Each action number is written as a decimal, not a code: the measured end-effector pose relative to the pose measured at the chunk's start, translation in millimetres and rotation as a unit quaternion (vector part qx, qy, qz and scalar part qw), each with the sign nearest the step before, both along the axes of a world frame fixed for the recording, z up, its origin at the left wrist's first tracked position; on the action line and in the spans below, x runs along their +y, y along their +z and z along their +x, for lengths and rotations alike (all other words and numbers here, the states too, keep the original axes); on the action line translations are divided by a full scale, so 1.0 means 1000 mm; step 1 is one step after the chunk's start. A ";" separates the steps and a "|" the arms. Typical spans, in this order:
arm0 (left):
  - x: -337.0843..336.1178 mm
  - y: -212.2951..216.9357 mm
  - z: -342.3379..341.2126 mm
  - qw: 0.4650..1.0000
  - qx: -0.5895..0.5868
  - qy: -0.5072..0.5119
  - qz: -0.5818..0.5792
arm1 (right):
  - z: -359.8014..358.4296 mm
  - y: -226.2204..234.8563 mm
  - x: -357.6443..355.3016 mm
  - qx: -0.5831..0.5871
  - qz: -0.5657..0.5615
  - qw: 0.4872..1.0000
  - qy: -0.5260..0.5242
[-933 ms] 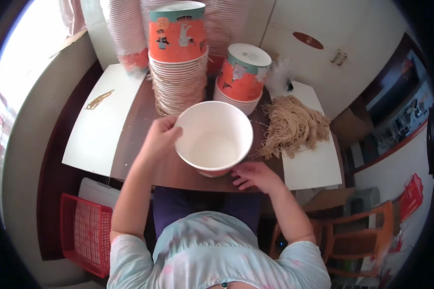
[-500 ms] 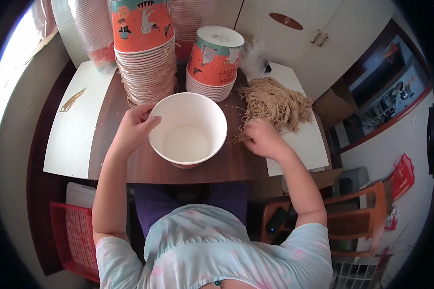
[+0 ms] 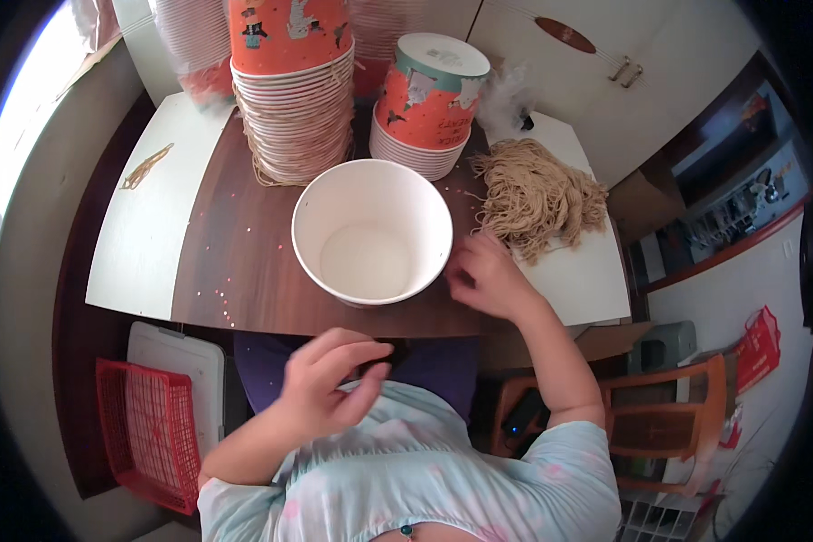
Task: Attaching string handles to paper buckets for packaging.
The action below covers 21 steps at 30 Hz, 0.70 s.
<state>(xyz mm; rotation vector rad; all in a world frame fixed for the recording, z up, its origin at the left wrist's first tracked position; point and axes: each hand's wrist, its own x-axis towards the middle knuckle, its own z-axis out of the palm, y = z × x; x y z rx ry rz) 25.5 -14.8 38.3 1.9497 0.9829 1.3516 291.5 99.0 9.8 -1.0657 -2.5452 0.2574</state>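
Note:
A large paper bucket stands upright on the table before me, its open mouth up and its white inside showing. My right hand is beside its right rim, fingers curled together; whatever they may hold is too small to make out. My left hand hovers over my lap, off the table's front edge, with thumb and fingers apart and nothing seen between them. Beyond my right hand lies a heap of tan cords.
Behind the bucket rise a tall stack of orange paper buckets with cords hanging down its side and a shorter upside-down stack. A loose cord lies on the white left panel. Below left is a red basket; a wooden chair stands right.
My left hand has let go of the bucket's rim and drawn back toward my body. The right hand has moved from the cord heap to the bucket's right side.

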 end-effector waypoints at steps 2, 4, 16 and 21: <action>-0.004 -0.029 0.012 0.974 -0.058 -0.038 -0.214 | -0.009 0.013 -0.027 0.101 0.025 0.994 0.043; -0.002 -0.041 0.026 0.908 -0.159 -0.065 -0.382 | -0.021 0.016 -0.050 0.137 0.044 0.987 0.076; 0.023 -0.006 0.013 0.921 -0.161 -0.121 -0.332 | -0.051 0.050 -0.067 0.217 -0.076 0.969 0.092; 0.015 0.009 0.001 0.918 -0.184 -0.127 -0.329 | -0.060 0.061 -0.078 0.144 0.142 0.969 0.140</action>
